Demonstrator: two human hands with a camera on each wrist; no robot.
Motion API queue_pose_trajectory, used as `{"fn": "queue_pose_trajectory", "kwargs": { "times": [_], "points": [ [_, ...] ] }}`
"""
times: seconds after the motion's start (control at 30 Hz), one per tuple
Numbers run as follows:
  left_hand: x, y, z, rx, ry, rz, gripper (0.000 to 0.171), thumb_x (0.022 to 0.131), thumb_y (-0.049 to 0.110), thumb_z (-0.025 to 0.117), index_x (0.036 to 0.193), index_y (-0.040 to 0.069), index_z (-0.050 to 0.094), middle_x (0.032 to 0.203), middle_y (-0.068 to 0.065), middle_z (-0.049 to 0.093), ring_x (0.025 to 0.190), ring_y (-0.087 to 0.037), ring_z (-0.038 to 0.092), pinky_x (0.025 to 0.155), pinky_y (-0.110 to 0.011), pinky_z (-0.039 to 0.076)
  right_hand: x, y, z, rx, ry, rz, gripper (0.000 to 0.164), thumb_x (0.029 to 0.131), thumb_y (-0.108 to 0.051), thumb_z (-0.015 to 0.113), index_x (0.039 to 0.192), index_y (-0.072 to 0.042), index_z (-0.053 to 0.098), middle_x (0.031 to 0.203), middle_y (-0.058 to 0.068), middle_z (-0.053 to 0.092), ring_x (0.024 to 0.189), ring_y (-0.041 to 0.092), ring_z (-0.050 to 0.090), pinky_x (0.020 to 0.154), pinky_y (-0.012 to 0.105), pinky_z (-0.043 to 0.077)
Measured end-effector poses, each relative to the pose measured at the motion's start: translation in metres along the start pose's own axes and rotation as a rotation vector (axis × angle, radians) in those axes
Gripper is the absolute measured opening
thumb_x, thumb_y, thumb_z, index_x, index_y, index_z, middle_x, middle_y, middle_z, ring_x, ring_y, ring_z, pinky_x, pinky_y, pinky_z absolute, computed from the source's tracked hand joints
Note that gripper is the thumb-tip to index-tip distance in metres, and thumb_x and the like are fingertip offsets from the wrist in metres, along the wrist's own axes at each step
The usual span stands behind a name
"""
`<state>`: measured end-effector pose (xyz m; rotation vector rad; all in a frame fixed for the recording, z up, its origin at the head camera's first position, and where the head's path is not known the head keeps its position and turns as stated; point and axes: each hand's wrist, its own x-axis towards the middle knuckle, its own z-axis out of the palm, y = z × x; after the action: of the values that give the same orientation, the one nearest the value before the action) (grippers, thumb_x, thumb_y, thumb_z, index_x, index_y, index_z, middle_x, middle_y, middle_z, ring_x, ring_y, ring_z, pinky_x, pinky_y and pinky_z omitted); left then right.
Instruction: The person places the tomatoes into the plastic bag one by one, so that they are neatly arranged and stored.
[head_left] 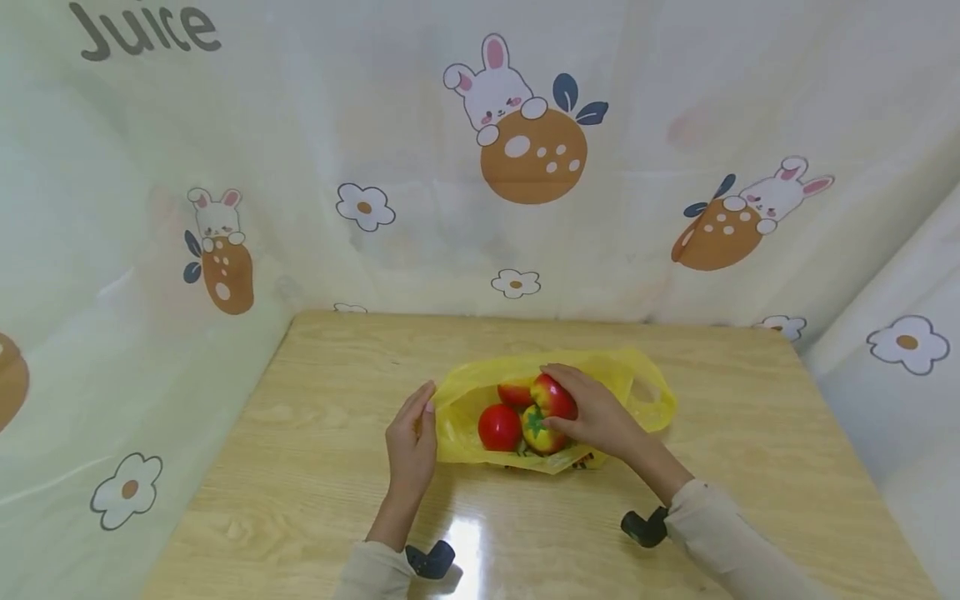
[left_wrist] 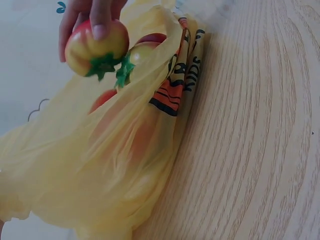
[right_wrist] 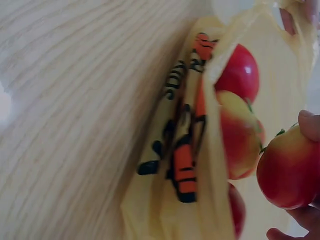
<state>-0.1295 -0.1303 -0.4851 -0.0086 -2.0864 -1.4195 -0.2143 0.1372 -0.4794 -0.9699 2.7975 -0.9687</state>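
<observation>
A yellow plastic bag [head_left: 468, 379] lies on its side on the table, mouth gaping. My left hand [head_left: 412, 442] holds the rim at its left end, thumb toward the mouth. Over the opening, my right hand [head_left: 600, 421] grips a red-and-yellow tomato [head_left: 553, 396], whose green leafy top points downward in the left wrist view [left_wrist: 102, 65]. Inside the bag are a plain red round fruit [head_left: 499, 427], another red-and-yellow tomato [head_left: 542, 432] with a green top, and a red piece [head_left: 514, 393] partly hidden behind them. The right wrist view shows the held tomato [right_wrist: 292, 170] apart from those inside.
Wood-grain table [head_left: 315, 517] extends around the bag. A bag handle loop [head_left: 660, 408] spreads out to the right. Behind and beside the table hangs a pale curtain [head_left: 420, 125] with rabbits and flowers. Black devices [head_left: 431, 560] sit at both wrists.
</observation>
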Motion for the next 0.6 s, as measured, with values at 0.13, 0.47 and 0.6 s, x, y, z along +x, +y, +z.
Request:
{"fn": "queue_pose_trajectory", "kwargs": {
  "times": [0.13,0.47,0.6],
  "points": [
    [-0.003,-0.016,0.002,-0.009,-0.003,0.004,0.028,0.096,-0.007,0.052,0.122,-0.011,0.063,0.127,-0.025,0.063,0.122,-0.04,0.058,0.102,-0.047,0.048,0.001,0.001,0.005,-0.03,-0.01,0.026,0.082,0.083,-0.03,0.08,0.15,-0.012,0.037,0.15,0.014,0.044,0.132,0.037,0.048,0.107,0.055,0.044],
    [-0.004,-0.024,0.001,-0.003,-0.02,0.028,0.029,0.097,-0.004,0.053,0.124,-0.009,0.062,0.128,-0.023,0.063,0.123,-0.039,0.058,0.102,-0.047,0.047,0.005,0.01,0.005,-0.083,0.0,0.048,0.085,0.08,-0.031,0.081,0.15,-0.01,0.037,0.153,0.025,0.034,0.134,0.048,0.04,0.108,0.062,0.039],
    [-0.001,-0.024,-0.001,0.009,-0.03,0.013,0.029,0.098,-0.002,0.052,0.125,-0.009,0.062,0.129,-0.023,0.062,0.124,-0.037,0.057,0.104,-0.045,0.047,0.006,0.009,0.003,-0.083,0.002,0.064,0.087,0.079,-0.033,0.082,0.149,-0.009,0.038,0.153,0.026,0.033,0.135,0.048,0.038,0.108,0.063,0.038]
  ]
}}
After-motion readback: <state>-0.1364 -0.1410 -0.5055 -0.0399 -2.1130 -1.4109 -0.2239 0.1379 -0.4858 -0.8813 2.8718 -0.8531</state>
